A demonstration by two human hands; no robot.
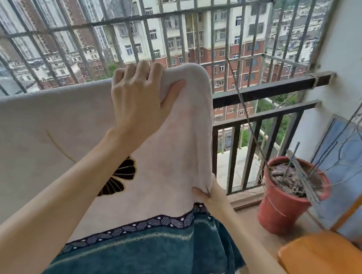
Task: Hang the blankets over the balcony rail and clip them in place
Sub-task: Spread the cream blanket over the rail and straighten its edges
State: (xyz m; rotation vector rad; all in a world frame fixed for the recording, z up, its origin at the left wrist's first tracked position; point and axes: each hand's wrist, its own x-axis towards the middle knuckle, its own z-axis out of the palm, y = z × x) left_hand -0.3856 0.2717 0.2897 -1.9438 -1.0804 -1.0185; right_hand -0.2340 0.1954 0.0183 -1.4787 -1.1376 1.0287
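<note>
A pale pink blanket (49, 128) with a dark leaf pattern and a teal lower border (147, 251) is draped over the balcony rail (263, 93), covering its left part. My left hand (140, 96) grips the blanket's top right corner, lifted above the rail. My right hand (212, 196) pinches the blanket's right edge lower down, just above the patterned trim. No clips are visible.
Bare dark rail and its bars (258, 141) continue to the right of the blanket. A red flowerpot (281, 208) with dry twigs stands on the ledge at right. An orange wooden seat (325, 264) and a blue pane (348, 164) sit by the wall. A metal security grille (140, 18) rises beyond.
</note>
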